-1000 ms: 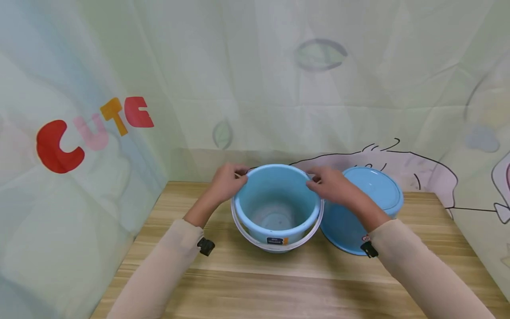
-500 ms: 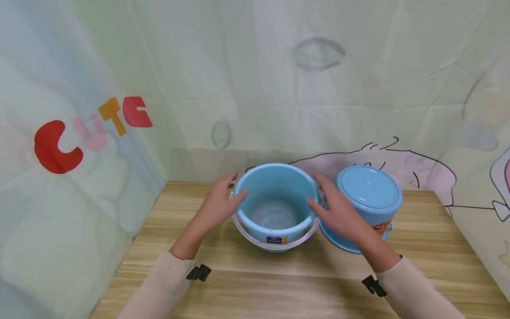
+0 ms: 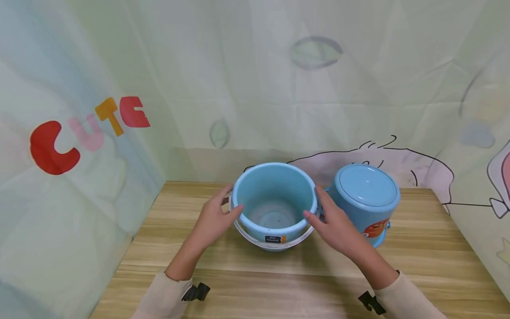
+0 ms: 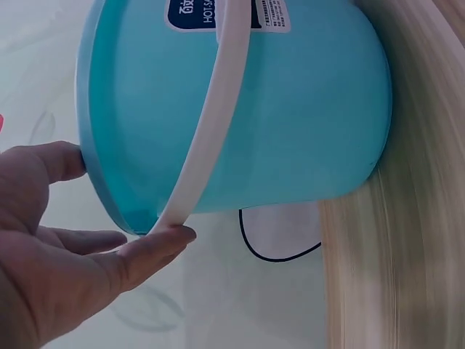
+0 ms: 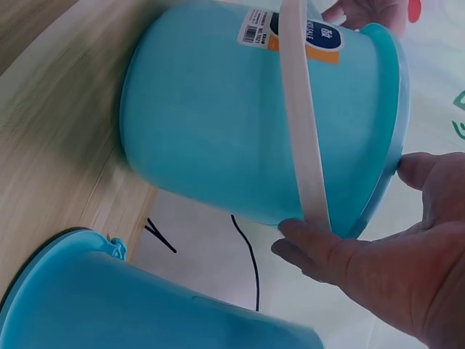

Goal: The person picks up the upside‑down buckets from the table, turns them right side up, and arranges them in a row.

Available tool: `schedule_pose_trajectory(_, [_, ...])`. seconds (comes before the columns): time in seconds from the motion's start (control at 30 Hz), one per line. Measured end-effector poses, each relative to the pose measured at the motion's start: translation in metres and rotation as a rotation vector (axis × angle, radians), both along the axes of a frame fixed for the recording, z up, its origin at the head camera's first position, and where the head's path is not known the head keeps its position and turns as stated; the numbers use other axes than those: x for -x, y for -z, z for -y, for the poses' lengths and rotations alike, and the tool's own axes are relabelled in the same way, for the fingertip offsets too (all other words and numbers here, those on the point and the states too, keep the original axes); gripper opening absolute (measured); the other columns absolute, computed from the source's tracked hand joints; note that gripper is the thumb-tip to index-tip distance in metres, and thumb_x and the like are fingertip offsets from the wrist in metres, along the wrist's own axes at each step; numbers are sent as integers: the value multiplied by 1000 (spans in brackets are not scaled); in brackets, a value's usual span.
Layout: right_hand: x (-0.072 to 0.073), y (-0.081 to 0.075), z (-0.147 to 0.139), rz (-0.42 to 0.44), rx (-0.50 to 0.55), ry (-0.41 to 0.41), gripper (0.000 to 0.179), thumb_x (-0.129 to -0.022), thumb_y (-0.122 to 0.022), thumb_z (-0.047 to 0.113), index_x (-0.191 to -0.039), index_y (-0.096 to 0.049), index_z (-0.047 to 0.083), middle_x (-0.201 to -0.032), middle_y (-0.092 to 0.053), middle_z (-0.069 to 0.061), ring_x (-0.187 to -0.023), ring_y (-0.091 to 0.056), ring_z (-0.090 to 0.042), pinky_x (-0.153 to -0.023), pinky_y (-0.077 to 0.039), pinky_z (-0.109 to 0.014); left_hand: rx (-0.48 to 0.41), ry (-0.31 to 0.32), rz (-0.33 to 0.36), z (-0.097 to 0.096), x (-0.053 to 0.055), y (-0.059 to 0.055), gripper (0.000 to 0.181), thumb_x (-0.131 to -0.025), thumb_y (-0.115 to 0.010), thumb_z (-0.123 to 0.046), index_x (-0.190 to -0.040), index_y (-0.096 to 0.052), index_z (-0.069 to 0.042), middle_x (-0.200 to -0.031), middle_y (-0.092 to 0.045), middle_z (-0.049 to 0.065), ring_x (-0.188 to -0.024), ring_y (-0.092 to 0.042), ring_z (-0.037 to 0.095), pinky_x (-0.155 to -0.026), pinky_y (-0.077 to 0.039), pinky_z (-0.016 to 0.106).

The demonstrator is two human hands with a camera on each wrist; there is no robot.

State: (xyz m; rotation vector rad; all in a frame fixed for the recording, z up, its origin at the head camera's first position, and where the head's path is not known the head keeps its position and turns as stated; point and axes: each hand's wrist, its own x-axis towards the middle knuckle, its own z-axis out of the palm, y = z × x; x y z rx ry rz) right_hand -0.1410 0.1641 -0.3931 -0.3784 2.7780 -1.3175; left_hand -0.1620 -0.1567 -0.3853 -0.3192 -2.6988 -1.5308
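Observation:
A light blue bucket (image 3: 275, 195) stands upright on the wooden table, mouth up, its white handle (image 3: 255, 241) hanging down in front above a dark label with an orange patch. My left hand (image 3: 217, 217) holds its left side, thumb at the rim and fingers outside by the end of the handle. On the opposite side my right hand (image 3: 334, 223) holds it the same way, as the right wrist view also shows with the thumb (image 5: 418, 169) against the rim. Some fingers are hidden behind the bucket wall.
A second blue bucket (image 3: 366, 190) stands upside down close on the right, base up, with an orange-red sticker; my right forearm passes in front of it. Printed cloth (image 3: 259, 88) hangs behind the table (image 3: 255, 288) and at both sides.
Both hands let go near the back of the rim, came forward with spread fingers, and now hold the bucket's sides. The buckets have hardly moved.

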Motion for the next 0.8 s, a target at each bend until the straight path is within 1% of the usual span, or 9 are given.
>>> schedule_pose_trajectory(0.13, [-1,0,1,-9,4,-4,83,-104,-64,30,-165,-14,3,-168,-26,-22,-143,-47,-43,-100,-53,-57,6,-20,17,-1,0,2,68,-96,-74,-20,-155,-43,-4,-158,-46,19,-139,-52,44,-95,-58,50])
schedule_pose_trajectory(0.27, [1,0,2,-21,-12,-12,83,-104,-63,31,-165,-14,4,-168,-26,-20,-143,-47,-43,-98,-54,-57,7,-26,30,-1,1,2,70,-97,-74,-21,-156,-42,-1,-159,-44,19,-140,-51,44,-96,-57,51])
schedule_pose_trajectory(0.43, [7,0,1,-25,-30,-17,84,-103,-63,33,-165,-15,6,-166,-30,-20,-134,-56,-43,-94,-58,-56,9,-33,19,-2,4,2,70,-96,-75,-21,-154,-43,1,-157,-48,21,-139,-53,43,-96,-57,51])
schedule_pose_trajectory(0.53, [10,0,1,-28,-31,-19,83,-103,-63,35,-166,-15,7,-164,-34,-19,-132,-58,-40,-93,-58,-55,8,-31,4,-2,7,2,69,-96,-75,-22,-153,-45,2,-155,-49,22,-137,-54,43,-95,-58,50])
schedule_pose_trajectory(0.67, [16,0,1,-35,-25,-31,82,-104,-62,36,-166,-15,8,-163,-37,-19,-134,-56,-40,-96,-57,-57,11,-28,-14,-1,12,3,69,-96,-75,-21,-153,-45,3,-155,-49,23,-136,-54,45,-95,-58,51])
schedule_pose_trajectory(0.8, [22,-1,2,-13,-19,-35,83,-105,-59,38,-166,-13,7,-166,-30,-20,-140,-50,-42,-99,-54,-59,13,-26,-9,0,17,3,70,-96,-74,-22,-153,-43,3,-156,-47,24,-137,-53,46,-97,-56,53])
